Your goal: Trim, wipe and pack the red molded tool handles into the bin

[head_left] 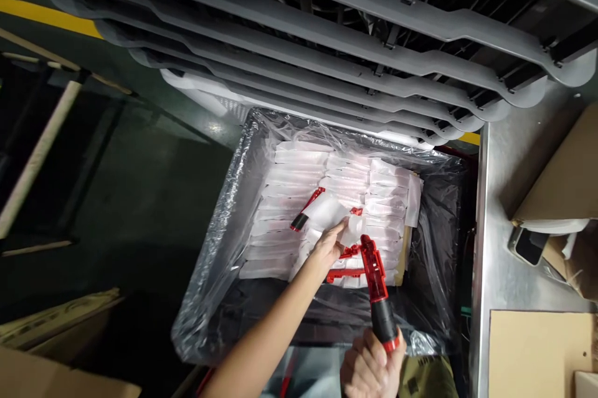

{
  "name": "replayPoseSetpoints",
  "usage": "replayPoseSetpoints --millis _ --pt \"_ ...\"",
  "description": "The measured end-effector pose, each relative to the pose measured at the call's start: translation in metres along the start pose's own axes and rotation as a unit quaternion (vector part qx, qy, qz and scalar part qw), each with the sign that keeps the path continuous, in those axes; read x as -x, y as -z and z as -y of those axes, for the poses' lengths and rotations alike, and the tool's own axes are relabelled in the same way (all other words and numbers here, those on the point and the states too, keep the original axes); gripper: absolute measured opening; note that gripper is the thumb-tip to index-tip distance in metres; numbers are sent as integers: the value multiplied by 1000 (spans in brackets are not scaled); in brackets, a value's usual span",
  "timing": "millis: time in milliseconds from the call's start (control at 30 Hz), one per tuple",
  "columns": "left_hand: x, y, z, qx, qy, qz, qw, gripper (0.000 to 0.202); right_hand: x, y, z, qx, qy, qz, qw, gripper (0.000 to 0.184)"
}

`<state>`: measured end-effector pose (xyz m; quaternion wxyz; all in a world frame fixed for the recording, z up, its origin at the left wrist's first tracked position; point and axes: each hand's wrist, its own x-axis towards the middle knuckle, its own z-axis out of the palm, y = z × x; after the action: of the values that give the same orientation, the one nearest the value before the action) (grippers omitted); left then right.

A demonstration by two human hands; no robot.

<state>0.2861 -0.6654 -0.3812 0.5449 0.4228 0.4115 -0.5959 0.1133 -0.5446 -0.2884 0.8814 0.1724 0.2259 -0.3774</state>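
My left hand (331,242) reaches into a crate lined with clear plastic (219,242) and pinches a white foam wrap (327,211) around a red and black plastic part (304,210). My right hand (371,364) sits low near the crate's front edge, closed on the black grip of another red plastic part (376,286), held upright. Several rows of white wrapped pieces (299,186) fill the crate's bottom. More red parts (346,264) lie unwrapped just under my left hand.
A stack of grey plastic pallets (327,49) overhangs the crate's far side. On the right stands a metal table (495,211) with cardboard boxes (560,186), a phone (527,245) and a cardboard sheet (537,351). Dark floor and cardboard (56,348) lie to the left.
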Motion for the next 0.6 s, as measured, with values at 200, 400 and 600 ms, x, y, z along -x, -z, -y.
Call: replayPoseSetpoints --millis 200,400,600 --pt "7 -19 19 -80 -14 47 996 6 0 -17 21 -61 -11 67 996 61" --pt "18 -28 29 -104 25 130 986 20 1 0 17 -51 -8 10 999 58" --pt "29 -27 45 -105 104 237 960 50 -11 -5 20 -159 4 109 981 50"
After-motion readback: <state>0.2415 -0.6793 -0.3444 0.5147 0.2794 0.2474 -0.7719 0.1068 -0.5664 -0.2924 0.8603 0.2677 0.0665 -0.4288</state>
